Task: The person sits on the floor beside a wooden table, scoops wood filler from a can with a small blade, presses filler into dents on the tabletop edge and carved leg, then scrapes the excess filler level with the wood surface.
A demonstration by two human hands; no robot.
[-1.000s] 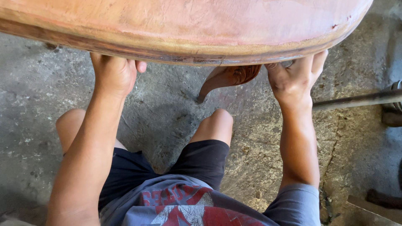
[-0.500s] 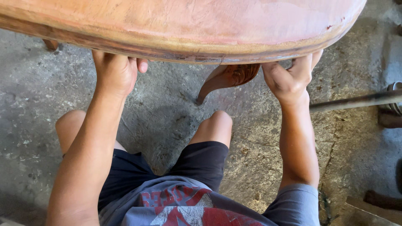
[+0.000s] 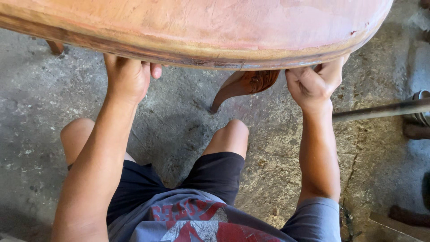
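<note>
While you crouch on the concrete floor point(image 3: 53, 98), your left hand point(image 3: 127, 78) and right hand point(image 3: 316, 83) both curl closed around the underside of the wooden table point(image 3: 201, 27) rim above your knees, either side of its carved leg point(image 3: 244, 85).

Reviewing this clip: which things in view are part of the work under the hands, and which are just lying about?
In hand:
- wooden tabletop, gripped at its moulded edge
- left hand and right hand, both under that edge
- carved table leg between them

Lying about:
- metal rod at right
- wooden plank on the concrete floor
</note>
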